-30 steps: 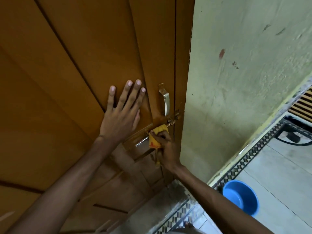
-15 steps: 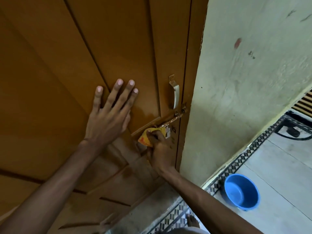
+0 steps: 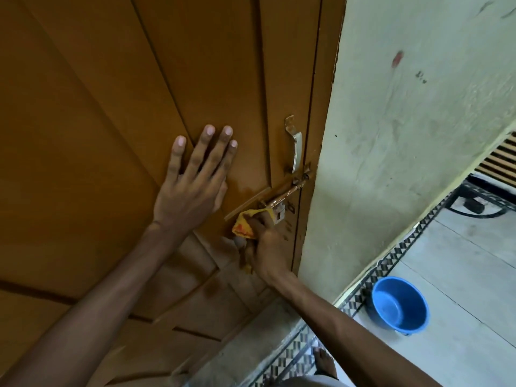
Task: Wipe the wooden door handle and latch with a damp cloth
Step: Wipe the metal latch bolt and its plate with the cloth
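Note:
The brown wooden door (image 3: 111, 135) fills the left of the view. A curved metal handle (image 3: 296, 149) is fixed near its right edge. Just below it a metal sliding latch (image 3: 287, 192) runs slantwise toward the door frame. My right hand (image 3: 265, 247) grips a yellow cloth (image 3: 243, 226) and presses it against the lower left end of the latch. My left hand (image 3: 192, 185) lies flat on the door, fingers spread, to the left of the handle and latch.
A pale green wall (image 3: 405, 135) stands right of the door frame. On the tiled floor at the lower right sits a blue basin (image 3: 399, 305). A patterned tile border (image 3: 391, 263) runs along the wall base. My bare foot (image 3: 325, 361) shows at the bottom.
My right hand with the cloth has slid down and left along the latch, away from the frame. The left hand stays flat on the door. The camera shifted slightly.

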Available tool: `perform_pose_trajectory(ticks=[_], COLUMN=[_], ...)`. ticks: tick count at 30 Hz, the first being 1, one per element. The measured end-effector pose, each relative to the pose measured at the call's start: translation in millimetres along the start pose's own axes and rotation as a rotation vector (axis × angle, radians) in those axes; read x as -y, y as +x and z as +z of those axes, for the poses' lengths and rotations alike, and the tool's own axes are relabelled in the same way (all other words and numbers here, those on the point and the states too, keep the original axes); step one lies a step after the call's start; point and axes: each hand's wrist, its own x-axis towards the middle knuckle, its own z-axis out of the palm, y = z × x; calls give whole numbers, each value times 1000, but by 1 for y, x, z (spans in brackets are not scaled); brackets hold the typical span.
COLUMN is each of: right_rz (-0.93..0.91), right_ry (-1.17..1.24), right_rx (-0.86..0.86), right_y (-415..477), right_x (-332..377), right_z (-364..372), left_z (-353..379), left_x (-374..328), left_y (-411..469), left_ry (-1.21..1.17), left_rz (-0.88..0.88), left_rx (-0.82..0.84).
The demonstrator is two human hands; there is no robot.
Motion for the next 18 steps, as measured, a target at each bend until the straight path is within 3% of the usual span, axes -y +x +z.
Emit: perform_pose_trajectory(ticks=[3, 5, 7, 9, 13, 16, 18], right_rz=[14, 115, 207, 200, 81, 0, -12], right_ry=[128, 242, 197, 126, 188, 147, 214], right_rx=[69, -88, -278, -321, -158, 114, 144], right_y=[-8, -14, -12, -4, -7, -16, -22], right_x=[2, 5, 3, 3, 8, -3, -6], right_z=[-7, -13, -15, -9, 8, 3, -2], left_z=[0, 1, 2, 1, 1, 1, 1], left_x=[-1, -1, 0, 1, -1, -1, 0], left_y=[0, 0, 0, 0, 0, 0, 0], left_ry=[-22, -37, -34, -33, -32, -11, -26], left_rz=[-11, -16, -15, -11, -11, -17, -19], left_rx=[-11, -16, -18, -13, -11, -23, -22])
